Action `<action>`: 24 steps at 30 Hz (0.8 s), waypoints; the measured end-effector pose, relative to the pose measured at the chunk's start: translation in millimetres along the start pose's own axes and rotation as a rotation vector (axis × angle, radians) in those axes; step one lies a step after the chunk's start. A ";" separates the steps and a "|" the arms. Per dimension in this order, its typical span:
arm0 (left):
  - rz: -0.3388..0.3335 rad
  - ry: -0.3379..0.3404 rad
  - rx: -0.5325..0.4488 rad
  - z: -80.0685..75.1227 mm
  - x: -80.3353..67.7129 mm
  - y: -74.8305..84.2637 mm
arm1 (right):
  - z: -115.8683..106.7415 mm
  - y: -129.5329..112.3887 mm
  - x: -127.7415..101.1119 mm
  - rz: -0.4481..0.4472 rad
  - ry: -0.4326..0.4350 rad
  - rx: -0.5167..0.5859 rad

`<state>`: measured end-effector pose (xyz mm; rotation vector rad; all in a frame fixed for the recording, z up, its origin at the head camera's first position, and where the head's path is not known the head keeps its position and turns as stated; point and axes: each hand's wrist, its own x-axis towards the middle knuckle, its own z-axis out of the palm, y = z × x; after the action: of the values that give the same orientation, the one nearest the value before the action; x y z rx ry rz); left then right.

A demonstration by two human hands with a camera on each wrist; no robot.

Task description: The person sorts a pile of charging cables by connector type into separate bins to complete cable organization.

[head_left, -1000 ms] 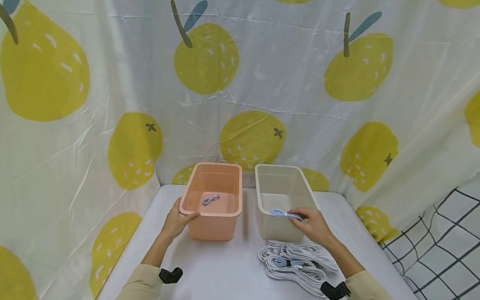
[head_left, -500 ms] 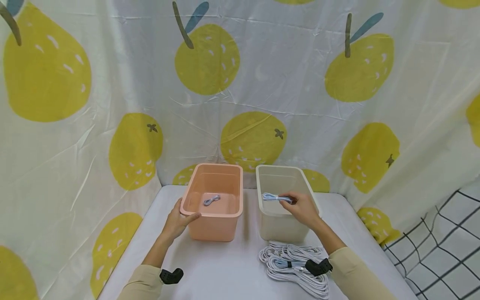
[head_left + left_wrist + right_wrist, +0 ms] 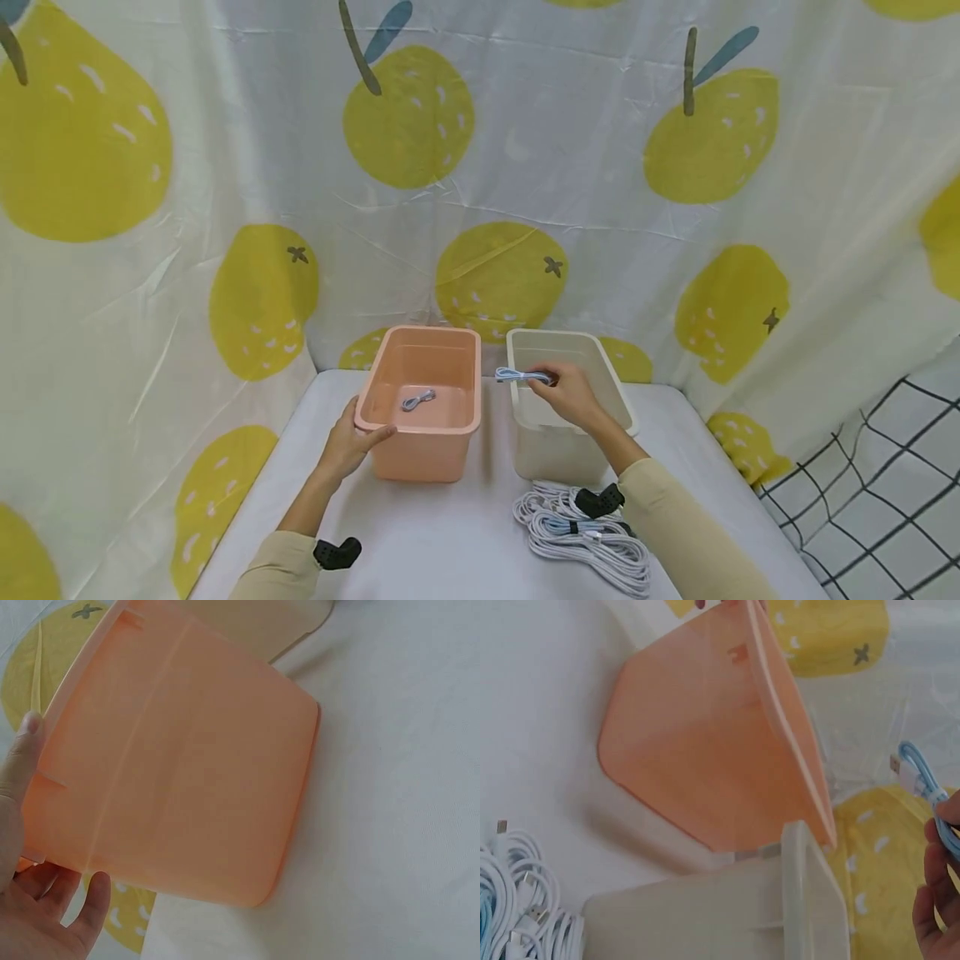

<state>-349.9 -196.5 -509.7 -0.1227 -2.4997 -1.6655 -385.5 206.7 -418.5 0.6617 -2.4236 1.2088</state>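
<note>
In the head view my left hand (image 3: 347, 447) grips the near left corner of an orange plastic bin (image 3: 426, 454), thumb over the rim and fingers along its side. A small bundled grey cable (image 3: 417, 400) lies on that bin's floor. My right hand (image 3: 567, 392) pinches a coiled light blue USB cable (image 3: 513, 375) above the left rim of a cream bin (image 3: 551, 454). In the right wrist view the USB cable's metal plug (image 3: 895, 764) shows, with the fingers around the coil's other end. The cream bin's near floor is partly hidden by my right hand.
A pile of coiled white cables (image 3: 585, 542), with one light blue coil among them, lies on the white table (image 3: 420, 550) before the cream bin. A fruit-print curtain (image 3: 480, 200) hangs behind. Black wire grid (image 3: 885, 492) stands at the right.
My right hand has carried the blue USB cable left and upward, from the cream bin's near rim to above its left rim. The left hand keeps its grip on the orange bin.
</note>
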 end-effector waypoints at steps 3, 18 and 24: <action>0.001 0.003 0.006 0.6 -0.4 -0.8 | 7.4 -6.1 12.4 0.023 -0.004 -0.002; 0.022 0.015 -0.010 1.3 3.0 2.5 | 51.9 -35.2 93.8 0.173 -0.020 0.040; 0.002 0.001 0.006 0.3 0.9 2.0 | 64.3 -32.6 112.7 0.236 -0.188 -0.068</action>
<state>-350.5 -195.5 -507.8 -0.1243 -2.5030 -1.6569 -467.6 109.2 -377.8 0.5001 -2.7506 1.1916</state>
